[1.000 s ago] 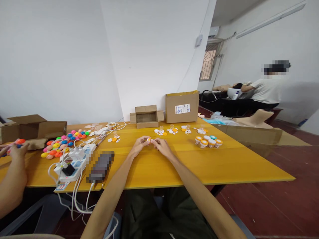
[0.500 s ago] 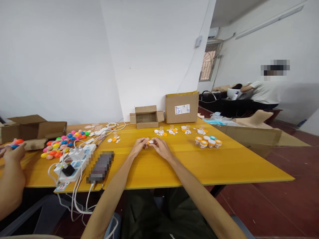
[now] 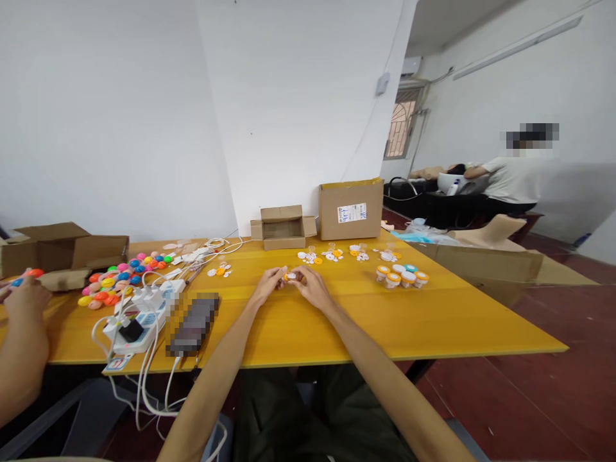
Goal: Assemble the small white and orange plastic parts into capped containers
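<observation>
Reaching forward over the table, left hand and right hand meeting, fingertips pinching one small orange-and-white piece together.

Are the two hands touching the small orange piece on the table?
Touching. In the head view, the left hand and right hand meet around the small orange piece; their fingers close on it from both sides.
</observation>
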`<control>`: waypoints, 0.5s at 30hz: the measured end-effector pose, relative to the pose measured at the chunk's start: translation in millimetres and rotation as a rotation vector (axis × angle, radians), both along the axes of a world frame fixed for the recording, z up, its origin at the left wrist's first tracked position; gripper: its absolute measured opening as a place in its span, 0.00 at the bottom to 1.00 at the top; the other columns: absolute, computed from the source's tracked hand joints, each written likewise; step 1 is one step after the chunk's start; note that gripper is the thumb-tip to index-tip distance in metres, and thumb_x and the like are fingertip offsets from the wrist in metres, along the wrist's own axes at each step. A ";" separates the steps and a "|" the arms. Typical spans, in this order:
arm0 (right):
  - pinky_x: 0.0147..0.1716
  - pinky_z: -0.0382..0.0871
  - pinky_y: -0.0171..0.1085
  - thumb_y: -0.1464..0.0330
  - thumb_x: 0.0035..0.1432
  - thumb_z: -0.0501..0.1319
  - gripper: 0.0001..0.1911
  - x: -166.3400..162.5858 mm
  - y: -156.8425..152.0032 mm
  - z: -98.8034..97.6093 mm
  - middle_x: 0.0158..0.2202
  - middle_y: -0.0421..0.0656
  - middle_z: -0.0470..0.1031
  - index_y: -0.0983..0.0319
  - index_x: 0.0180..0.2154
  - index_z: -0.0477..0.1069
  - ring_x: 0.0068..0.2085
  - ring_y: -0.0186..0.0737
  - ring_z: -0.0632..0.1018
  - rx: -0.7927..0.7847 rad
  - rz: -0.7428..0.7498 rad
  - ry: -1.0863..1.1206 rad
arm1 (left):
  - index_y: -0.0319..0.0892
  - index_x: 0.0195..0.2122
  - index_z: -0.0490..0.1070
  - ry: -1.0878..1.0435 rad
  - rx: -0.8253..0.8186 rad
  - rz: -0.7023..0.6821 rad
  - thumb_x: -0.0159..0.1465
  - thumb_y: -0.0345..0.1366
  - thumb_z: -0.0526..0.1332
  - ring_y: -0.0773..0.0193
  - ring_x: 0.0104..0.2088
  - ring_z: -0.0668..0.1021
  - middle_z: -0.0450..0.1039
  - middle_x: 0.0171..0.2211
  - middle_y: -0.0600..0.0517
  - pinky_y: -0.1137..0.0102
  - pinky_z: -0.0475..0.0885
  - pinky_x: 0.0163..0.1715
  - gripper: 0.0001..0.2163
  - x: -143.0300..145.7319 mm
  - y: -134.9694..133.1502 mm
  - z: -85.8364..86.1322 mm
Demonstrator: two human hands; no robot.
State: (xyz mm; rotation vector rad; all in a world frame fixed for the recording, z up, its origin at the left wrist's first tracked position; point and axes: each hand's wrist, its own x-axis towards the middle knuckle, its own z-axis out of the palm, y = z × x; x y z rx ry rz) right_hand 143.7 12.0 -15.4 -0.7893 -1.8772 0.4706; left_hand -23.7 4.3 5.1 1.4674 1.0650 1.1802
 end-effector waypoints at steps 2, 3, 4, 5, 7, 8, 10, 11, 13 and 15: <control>0.35 0.70 0.37 0.66 0.56 0.62 0.04 -0.5 -0.9 2.0 0.33 0.42 0.76 0.58 0.35 0.73 0.33 0.40 0.75 -0.024 -0.002 0.017 | 0.41 0.24 0.71 0.003 0.004 -0.003 0.54 0.58 0.64 0.70 0.19 0.67 0.66 0.17 0.56 0.73 0.61 0.23 0.22 0.1 -0.3 0.7; 0.35 0.70 0.37 0.66 0.56 0.62 0.04 -0.8 -1.5 3.0 0.33 0.42 0.77 0.58 0.35 0.73 0.32 0.40 0.75 -0.035 -0.001 0.024 | 0.41 0.24 0.71 0.007 0.007 -0.004 0.54 0.58 0.64 0.70 0.19 0.67 0.66 0.17 0.57 0.73 0.61 0.23 0.22 0.1 -0.5 1.0; 0.35 0.70 0.37 0.65 0.56 0.62 0.04 -1.1 -2.1 4.0 0.32 0.42 0.77 0.58 0.34 0.73 0.32 0.40 0.75 -0.045 0.000 0.030 | 0.41 0.24 0.71 0.010 0.010 -0.004 0.54 0.59 0.64 0.70 0.19 0.67 0.66 0.17 0.57 0.73 0.61 0.23 0.22 0.2 -0.6 1.3; 0.34 0.69 0.37 0.65 0.56 0.62 0.05 -1.3 -2.8 4.8 0.32 0.42 0.77 0.58 0.34 0.74 0.31 0.40 0.75 -0.056 0.001 0.033 | 0.41 0.24 0.71 0.013 0.015 -0.004 0.54 0.59 0.64 0.70 0.20 0.67 0.66 0.17 0.57 0.73 0.61 0.23 0.22 0.4 -0.7 1.5; 0.33 0.69 0.36 0.63 0.56 0.61 0.06 -1.8 -3.8 6.0 0.30 0.41 0.78 0.58 0.33 0.74 0.30 0.39 0.75 -0.078 -0.002 0.036 | 0.41 0.24 0.71 0.016 0.028 -0.007 0.54 0.59 0.64 0.70 0.20 0.67 0.65 0.17 0.57 0.73 0.62 0.24 0.23 0.6 -0.6 1.7; 0.33 0.68 0.36 0.63 0.57 0.61 0.07 -1.9 -4.1 6.3 0.29 0.41 0.78 0.59 0.32 0.74 0.30 0.39 0.75 -0.088 -0.008 0.034 | 0.41 0.24 0.71 0.017 0.031 -0.010 0.53 0.60 0.65 0.70 0.20 0.67 0.66 0.18 0.57 0.73 0.62 0.24 0.23 0.7 -0.4 1.7; 0.32 0.68 0.36 0.62 0.57 0.61 0.08 -1.9 -4.4 6.5 0.28 0.41 0.78 0.59 0.31 0.75 0.29 0.39 0.75 -0.106 -0.024 0.024 | 0.41 0.26 0.72 0.023 0.034 -0.016 0.53 0.60 0.65 0.70 0.21 0.68 0.66 0.18 0.57 0.73 0.62 0.24 0.23 0.6 0.3 1.0; 0.32 0.67 0.35 0.61 0.57 0.60 0.09 -1.7 -4.4 6.5 0.28 0.41 0.78 0.59 0.31 0.75 0.29 0.39 0.75 -0.114 -0.032 0.016 | 0.41 0.26 0.72 0.025 0.034 -0.018 0.53 0.60 0.65 0.70 0.21 0.68 0.66 0.19 0.57 0.73 0.62 0.24 0.23 0.4 0.8 0.5; 0.31 0.66 0.35 0.60 0.59 0.59 0.12 -1.0 -3.9 6.1 0.26 0.41 0.78 0.59 0.29 0.75 0.28 0.39 0.75 -0.126 -0.047 -0.005 | 0.41 0.27 0.73 0.030 0.035 -0.017 0.53 0.60 0.65 0.70 0.22 0.69 0.67 0.20 0.57 0.73 0.62 0.25 0.23 0.0 2.2 -1.1; 0.29 0.65 0.35 0.58 0.60 0.57 0.15 0.0 -2.9 5.3 0.24 0.40 0.76 0.59 0.27 0.74 0.27 0.38 0.74 -0.135 -0.067 -0.033 | 0.41 0.28 0.73 0.036 0.038 -0.014 0.53 0.59 0.65 0.70 0.22 0.69 0.67 0.21 0.57 0.73 0.62 0.25 0.23 -0.3 3.5 -2.6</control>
